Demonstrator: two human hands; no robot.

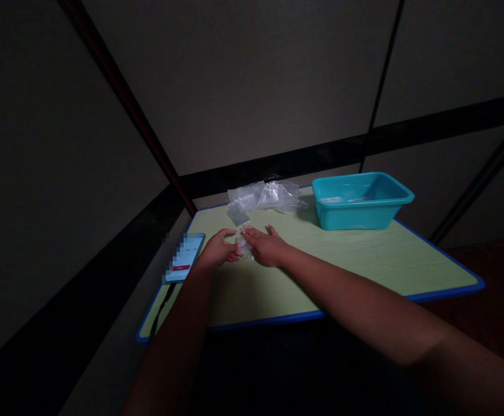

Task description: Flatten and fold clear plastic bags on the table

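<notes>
Between my hands is a small clear plastic bag (245, 247), low over the pale table or resting on it; I cannot tell which. My left hand (221, 249) grips its left edge, thumb and fingers closed around it. From the right, my right hand (268, 247) lies over the bag with fingers stretched out and thumb raised. What the bag contains cannot be made out. Just beyond the hands is a flat clear bag (238, 216), next to a crumpled heap of clear plastic bags (269, 196).
A turquoise plastic basin (356, 216) with some pale items inside stands at the back right of the table (356, 260). To the left lies a phone or tablet (186, 257) with a lit screen, and a black strap (163, 306) below it. Walls (256, 86) close off the back and left.
</notes>
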